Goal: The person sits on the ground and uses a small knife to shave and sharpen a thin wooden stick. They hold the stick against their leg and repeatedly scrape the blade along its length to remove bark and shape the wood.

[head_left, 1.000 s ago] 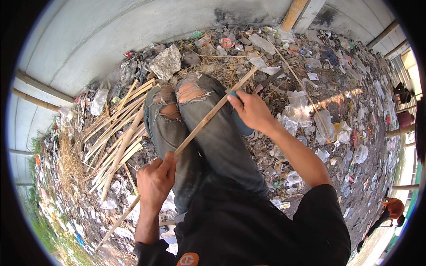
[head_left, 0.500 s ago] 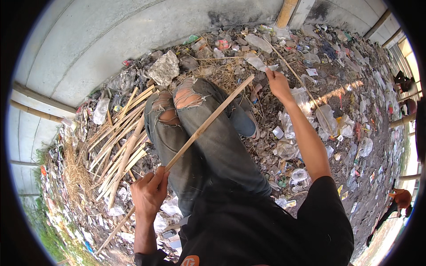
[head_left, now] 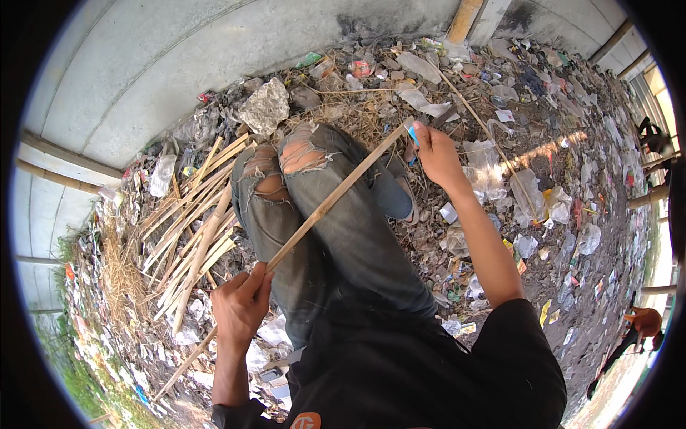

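Note:
A long bamboo strip (head_left: pixel 329 204) slants across my thighs, its lower end reaching past my left wrist and its far end beyond my knees. My left hand (head_left: pixel 241 304) is closed around its lower part. At the strip's far end, my right hand (head_left: pixel 439 159) is closed with the thumb up, pinching a small blue-and-grey object (head_left: pixel 413 134) against or right beside the tip. The fingers cover most of that object, so its kind is unclear. Left of my knees lies a pile of split bamboo strips (head_left: pixel 193 232) on the ground.
Plastic scraps and litter cover the dirt around me. A pale rock (head_left: pixel 264 109) sits before the concrete wall (head_left: pixel 193 57). A thin stick (head_left: pixel 486 132) lies at the right. Another person (head_left: pixel 643 323) is at the far right edge.
My right hand has come down and slightly left, to the strip's far end; the blue on the object it holds now shows. My left hand and the strip have barely shifted.

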Motion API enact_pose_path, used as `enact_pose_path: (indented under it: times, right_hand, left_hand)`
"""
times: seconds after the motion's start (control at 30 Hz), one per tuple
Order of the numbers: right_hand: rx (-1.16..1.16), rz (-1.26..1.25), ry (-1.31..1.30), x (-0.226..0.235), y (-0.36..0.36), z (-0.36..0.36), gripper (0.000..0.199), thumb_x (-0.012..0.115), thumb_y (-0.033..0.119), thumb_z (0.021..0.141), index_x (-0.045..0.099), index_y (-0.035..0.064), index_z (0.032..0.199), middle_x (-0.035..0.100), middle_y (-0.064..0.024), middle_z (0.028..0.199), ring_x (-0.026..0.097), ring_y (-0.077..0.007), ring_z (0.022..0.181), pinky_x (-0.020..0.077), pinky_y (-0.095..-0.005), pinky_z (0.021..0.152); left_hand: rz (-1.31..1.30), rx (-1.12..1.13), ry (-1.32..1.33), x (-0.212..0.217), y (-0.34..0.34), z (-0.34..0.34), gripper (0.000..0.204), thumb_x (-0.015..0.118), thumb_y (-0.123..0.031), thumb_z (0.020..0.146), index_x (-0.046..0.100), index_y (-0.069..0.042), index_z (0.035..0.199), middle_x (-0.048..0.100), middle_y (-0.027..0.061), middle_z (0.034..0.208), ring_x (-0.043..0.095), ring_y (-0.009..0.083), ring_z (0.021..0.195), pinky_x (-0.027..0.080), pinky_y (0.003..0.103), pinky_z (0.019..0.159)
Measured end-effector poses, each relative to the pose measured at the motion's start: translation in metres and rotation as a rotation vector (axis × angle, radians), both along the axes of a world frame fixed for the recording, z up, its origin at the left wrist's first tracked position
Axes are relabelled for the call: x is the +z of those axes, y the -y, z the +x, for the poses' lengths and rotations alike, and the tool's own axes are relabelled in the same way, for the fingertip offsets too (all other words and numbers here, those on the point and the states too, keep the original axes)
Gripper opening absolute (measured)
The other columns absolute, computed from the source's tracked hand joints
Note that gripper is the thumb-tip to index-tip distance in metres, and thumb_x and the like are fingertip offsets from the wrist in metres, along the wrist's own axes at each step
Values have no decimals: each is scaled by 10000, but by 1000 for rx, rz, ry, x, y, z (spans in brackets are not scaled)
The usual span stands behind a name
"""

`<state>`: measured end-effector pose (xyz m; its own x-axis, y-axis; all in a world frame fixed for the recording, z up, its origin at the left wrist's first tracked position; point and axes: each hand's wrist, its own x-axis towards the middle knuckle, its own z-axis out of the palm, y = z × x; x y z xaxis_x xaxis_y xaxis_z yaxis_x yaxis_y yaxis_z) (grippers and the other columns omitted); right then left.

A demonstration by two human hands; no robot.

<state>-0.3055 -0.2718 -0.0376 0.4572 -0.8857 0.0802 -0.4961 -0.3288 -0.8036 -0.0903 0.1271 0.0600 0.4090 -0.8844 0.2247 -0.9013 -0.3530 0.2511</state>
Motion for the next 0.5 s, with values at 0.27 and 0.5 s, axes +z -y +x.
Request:
enact_pose_path:
  times: [0.27, 0.5]
  right_hand:
    - [5, -3, -116, 4, -28, 34, 708, 450, 547, 1136, 608, -76, 837, 578, -251, 667, 593, -409, 651, 492, -483, 690]
    - [-16, 53, -147, 15, -13, 32, 700, 424, 541, 1136, 688, -50, 869, 668, -307, 747, 661, -548, 793, 527, -572, 742]
  left_hand:
    - [-2, -18, 62, -4, 2, -6, 166, 832, -195, 921, 786, -118, 1060, 572, 46, 624, 614, 262, 487, 469, 406, 462]
    - [-26, -28, 82, -11, 1, -7, 163, 831, -188, 919, 789, -114, 1058, 576, 57, 637, 612, 264, 490, 477, 404, 475]
